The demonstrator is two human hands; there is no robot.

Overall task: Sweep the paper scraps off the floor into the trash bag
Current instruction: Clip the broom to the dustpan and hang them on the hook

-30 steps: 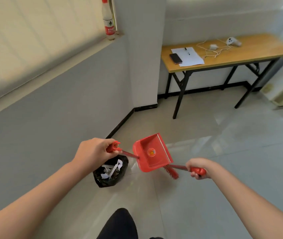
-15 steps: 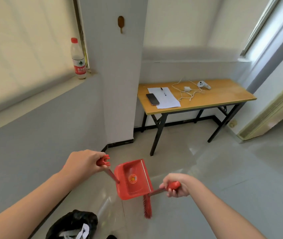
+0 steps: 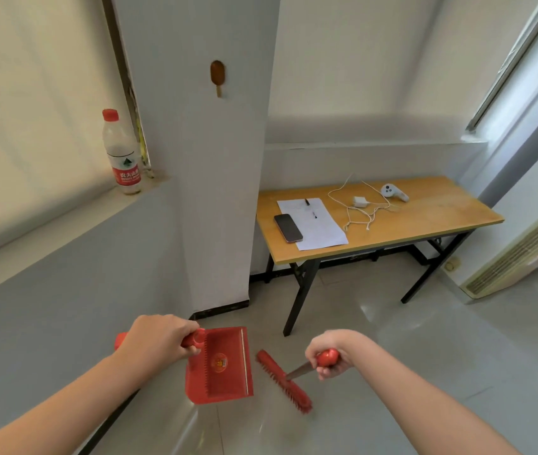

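Observation:
My left hand (image 3: 156, 338) grips the handle of a red dustpan (image 3: 223, 366), which hangs in the air in front of me with its tray empty. My right hand (image 3: 330, 354) is closed on the red handle of a small red brush (image 3: 284, 380); its bristle head points down, just right of the dustpan and apart from it. The grey tiled floor (image 3: 376, 389) below shows no paper scraps. The black trash bag is out of view.
A grey wall with a window ledge runs along my left, with a water bottle (image 3: 121, 152) on the ledge. A white pillar (image 3: 208, 192) stands ahead. A wooden folding table (image 3: 425, 218) holds a phone, paper, cable and controller. A radiator cover (image 3: 517, 254) sits at right.
The view has tilted up, so the trash bag left the frame. The dustpan turned to hang more upright, and the brush moved away from it to the right.

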